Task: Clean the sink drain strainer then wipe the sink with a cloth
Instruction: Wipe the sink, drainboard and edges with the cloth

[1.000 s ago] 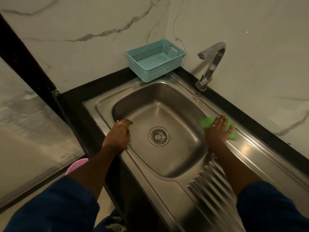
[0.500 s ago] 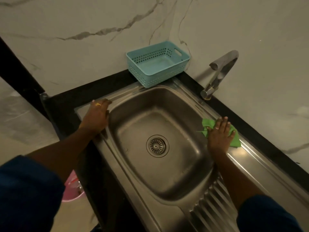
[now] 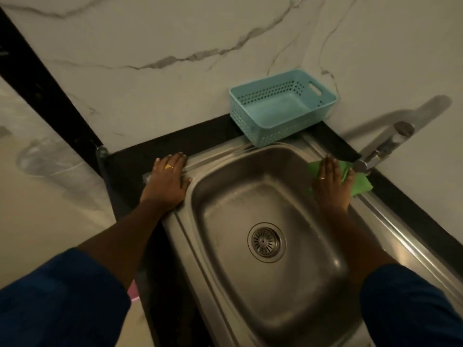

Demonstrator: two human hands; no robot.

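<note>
Grip: you are pressing your right hand (image 3: 330, 184), fingers straight, flat onto the green cloth (image 3: 359, 182).
Left hand: you are resting your left hand (image 3: 166, 181) open on the sink (image 3: 400, 236) rim's far-left corner, holding nothing.
Drain strainer (image 3: 266, 242): sitting seated in the basin floor, between your forearms.
Cloth: lying on the right rim, just beside the faucet (image 3: 383, 146).
Turquoise basket (image 3: 280, 108): standing against the marble wall.

No legible text, label, brand, number or sign in view. Sink (image 3: 400, 236), basket (image 3: 265, 126) and tap (image 3: 383, 149) show no readable marking.
</note>
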